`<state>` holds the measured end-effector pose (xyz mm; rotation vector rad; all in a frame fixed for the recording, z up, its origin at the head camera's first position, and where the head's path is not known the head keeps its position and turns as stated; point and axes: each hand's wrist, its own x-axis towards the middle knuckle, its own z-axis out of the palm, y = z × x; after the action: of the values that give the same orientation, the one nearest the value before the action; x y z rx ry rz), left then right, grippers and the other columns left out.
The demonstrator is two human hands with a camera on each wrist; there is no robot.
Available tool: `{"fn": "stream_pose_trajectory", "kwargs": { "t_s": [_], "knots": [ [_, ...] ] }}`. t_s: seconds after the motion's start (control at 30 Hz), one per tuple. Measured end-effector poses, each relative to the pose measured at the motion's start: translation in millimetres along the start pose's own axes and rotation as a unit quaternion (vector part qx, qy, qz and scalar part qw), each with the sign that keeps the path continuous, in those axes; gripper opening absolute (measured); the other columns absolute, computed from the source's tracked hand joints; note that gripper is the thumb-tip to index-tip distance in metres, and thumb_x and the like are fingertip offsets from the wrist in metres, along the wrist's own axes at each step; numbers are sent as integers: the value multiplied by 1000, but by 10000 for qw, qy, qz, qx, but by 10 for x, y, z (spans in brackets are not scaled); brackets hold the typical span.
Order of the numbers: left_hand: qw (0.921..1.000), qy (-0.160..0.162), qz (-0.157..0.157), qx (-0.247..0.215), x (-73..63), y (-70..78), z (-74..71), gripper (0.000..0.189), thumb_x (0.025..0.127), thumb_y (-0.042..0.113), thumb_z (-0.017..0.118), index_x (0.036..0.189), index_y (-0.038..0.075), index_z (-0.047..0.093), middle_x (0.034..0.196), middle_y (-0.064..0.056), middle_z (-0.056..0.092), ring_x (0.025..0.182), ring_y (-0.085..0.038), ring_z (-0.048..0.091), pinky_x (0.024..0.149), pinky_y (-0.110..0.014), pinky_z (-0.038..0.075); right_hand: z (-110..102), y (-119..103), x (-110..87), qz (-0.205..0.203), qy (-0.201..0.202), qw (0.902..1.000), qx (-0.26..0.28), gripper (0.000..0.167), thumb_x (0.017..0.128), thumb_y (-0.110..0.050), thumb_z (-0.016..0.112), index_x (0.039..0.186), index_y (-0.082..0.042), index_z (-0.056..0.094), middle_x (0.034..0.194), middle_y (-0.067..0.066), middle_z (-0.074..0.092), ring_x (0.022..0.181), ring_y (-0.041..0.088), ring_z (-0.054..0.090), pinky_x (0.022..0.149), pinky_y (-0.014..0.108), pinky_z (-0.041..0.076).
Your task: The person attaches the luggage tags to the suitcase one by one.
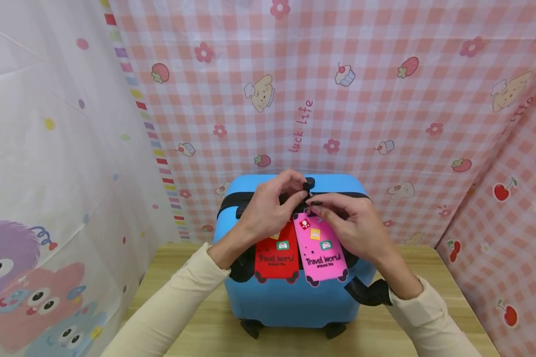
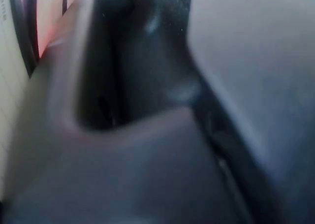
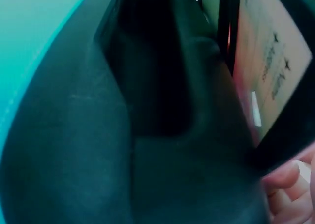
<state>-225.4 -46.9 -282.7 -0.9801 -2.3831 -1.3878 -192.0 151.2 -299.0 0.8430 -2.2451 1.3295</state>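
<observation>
A blue suitcase [image 1: 295, 302] stands on the wooden table, with a red luggage tag [image 1: 274, 267] and a pink luggage tag [image 1: 323, 248] hanging side by side at its front. My left hand [image 1: 268, 210] pinches a thin black strap [image 1: 306, 187] just above the tags. Close beside it, the right hand [image 1: 357, 225] pinches black strap at the top of the pink tag between thumb and forefinger. In the right wrist view, curled fingers [image 3: 290, 199] show beside the tag's pale back [image 3: 268, 61]. The left wrist view is mostly filled by a blurred dark handle recess [image 2: 142, 71].
A black band [image 1: 241, 198] crosses the suitcase top, and small black wheels [image 1: 335, 329] show at its base. Beneath lies the wood-grain tabletop [image 1: 183, 277]. A checked pink curtain [image 1: 362, 114] hangs behind, a white patterned curtain [image 1: 71, 163] on the left.
</observation>
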Motion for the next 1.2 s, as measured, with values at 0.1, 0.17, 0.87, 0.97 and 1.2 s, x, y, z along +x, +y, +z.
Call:
{"fn": "stream_pose_trajectory", "kwargs": {
  "t_s": [0.1, 0.17, 0.87, 0.97, 1.2],
  "knots": [
    [10000, 13, -24, -24, -3, -15, 4, 15, 100, 12, 58, 114, 11, 56, 100, 0, 72, 91, -8, 65, 90, -31, 50, 0, 26, 16, -62, -67, 9998, 189, 22, 91, 2, 66, 110, -5, 74, 103, 6, 75, 78, 11, 66, 59, 22, 54],
    [10000, 30, -49, -45, -4, -20, 2, 15, 100, 13, 59, 114, 11, 54, 98, 0, 72, 91, -8, 65, 90, -32, 50, -4, 38, 35, -164, -100, 9996, 224, 22, 91, 3, 66, 110, -4, 75, 102, 8, 75, 73, 11, 65, 55, 22, 51],
    [9992, -11, -392, -117, -5, -17, 5, 4, 99, 10, 60, 102, 13, 59, 97, 4, 69, 89, -8, 65, 81, -32, 51, 53, 67, 130, 651, -85, 9832, 1704, 22, 96, 0, 62, 109, 2, 44, 83, 15, 71, 65, 20, 67, 51, 33, 55],
    [9994, -80, -344, -53, -10, -21, 12, 3, 99, 10, 60, 101, 12, 60, 96, 4, 68, 88, -7, 65, 81, -31, 51, 52, 73, 118, 705, -71, 9823, 1735, 24, 95, 0, 62, 111, 2, 45, 82, 14, 71, 64, 20, 66, 51, 34, 56],
    [9993, -150, -351, -1, -15, -17, 15, 3, 99, 14, 60, 102, 12, 62, 96, 6, 68, 87, -7, 65, 83, -31, 53, 47, 82, 100, 588, 40, 9868, 1506, 29, 94, 1, 64, 121, 0, 52, 82, 17, 71, 64, 18, 66, 52, 32, 55]
  ]
}}
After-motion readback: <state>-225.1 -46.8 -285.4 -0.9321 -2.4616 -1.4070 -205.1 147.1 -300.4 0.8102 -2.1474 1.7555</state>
